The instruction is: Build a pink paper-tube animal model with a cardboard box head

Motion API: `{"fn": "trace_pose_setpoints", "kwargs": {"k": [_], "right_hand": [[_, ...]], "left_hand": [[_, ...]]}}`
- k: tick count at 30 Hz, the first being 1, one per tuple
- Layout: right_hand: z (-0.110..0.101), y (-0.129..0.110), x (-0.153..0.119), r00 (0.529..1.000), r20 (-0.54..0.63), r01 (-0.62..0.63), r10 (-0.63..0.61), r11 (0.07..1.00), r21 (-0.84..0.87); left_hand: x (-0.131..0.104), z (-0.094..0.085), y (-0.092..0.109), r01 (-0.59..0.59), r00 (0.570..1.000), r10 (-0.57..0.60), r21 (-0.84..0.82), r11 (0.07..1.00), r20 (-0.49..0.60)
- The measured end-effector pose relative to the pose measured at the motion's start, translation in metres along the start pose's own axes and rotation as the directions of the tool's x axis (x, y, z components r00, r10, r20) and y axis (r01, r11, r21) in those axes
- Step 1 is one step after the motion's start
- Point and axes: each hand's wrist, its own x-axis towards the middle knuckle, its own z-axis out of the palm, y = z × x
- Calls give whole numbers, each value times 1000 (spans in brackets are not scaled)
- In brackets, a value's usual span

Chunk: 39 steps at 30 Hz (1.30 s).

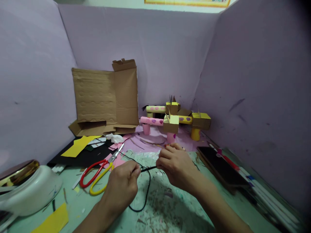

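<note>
Near the middle of the head view, my left hand (125, 181) is closed on one end of a short dark strand, with thumb and fingers pressed together. The other end of it is pinched by my right hand (176, 161), so the piece (148, 169) stretches between them just above the table. A thin black cord (148, 191) loops below and between my hands and trails up to the scissors. Those scissors (97, 174), with red and yellow handles, lie partly open to the left of my left hand.
Cardboard-headed paper-tube figures (152, 121) stand at the back. Behind the scissors are an opened cardboard box (104, 97) and yellow paper (81, 145). A white bowl-like object (36, 191) sits left; a dark phone-like slab (221, 165) and pens lie right.
</note>
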Motion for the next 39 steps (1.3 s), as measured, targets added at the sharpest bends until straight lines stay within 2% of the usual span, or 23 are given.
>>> {"fn": "trace_pose_setpoints", "kwargs": {"k": [3, 6, 10, 12, 14, 16, 17, 18, 20, 22, 24, 28, 32, 34, 35, 37, 39], "right_hand": [[-1, -4, 2, 996, 93, 1, 2, 1000, -31], [-5, -7, 3, 983, 181, -18, 20, 1000, -15], [-9, -5, 0, 968, 232, -140, 93, 971, 193], [-8, -4, -2, 960, 173, -270, 219, 886, 376], [-5, -6, -2, 917, 122, -379, 380, 733, 565], [1, -13, -1, 890, 124, -394, 440, 601, 695], [5, -17, 0, 900, 128, -372, 417, 579, 726], [9, -22, 1, 921, 115, -331, 373, 589, 738], [18, -31, 2, 959, 53, -232, 277, 668, 707], [27, -38, 1, 974, -10, -170, 227, 758, 630], [35, -42, 0, 975, -33, -164, 220, 810, 562], [41, -44, -4, 970, -50, -178, 237, 839, 514], [35, -43, -3, 951, -70, -212, 300, 803, 557], [32, -43, -1, 918, -42, -285, 394, 732, 619], [30, -43, 1, 889, 4, -343, 458, 660, 669], [27, -43, 4, 797, 151, -463, 585, 431, 775], [25, -42, 8, 700, 294, -519, 650, 181, 836]], "left_hand": [[1, 1, -3, -110, 994, 112, 138, 984, -6], [1, 1, -6, -217, 976, 216, 257, 942, 32], [1, 0, -9, -302, 953, 295, 297, 906, 69], [1, -1, -8, -314, 949, 306, 270, 910, 73], [1, -2, -8, -323, 946, 312, 239, 916, 82], [0, -2, -7, -325, 946, 311, 217, 920, 94], [0, -2, -7, -317, 948, 302, 209, 925, 99], [-1, -2, -6, -299, 953, 285, 200, 933, 100], [-1, -3, -5, -239, 970, 226, 170, 956, 93], [-1, -3, -4, -168, 983, 157, 119, 979, 93], [0, -3, -2, -107, 989, 100, 59, 993, 107], [1, -2, 0, -12, 994, 17, -42, 999, 107], [3, -3, 2, 39, 993, -15, -213, 976, 113], [5, -4, 2, 117, 985, -65, -342, 933, 161], [6, -5, 2, 168, 977, -97, -408, 897, 188], [9, -7, 3, 252, 962, -154, -518, 817, 226], [10, -9, 5, 289, 955, -193, -573, 767, 224]]}}
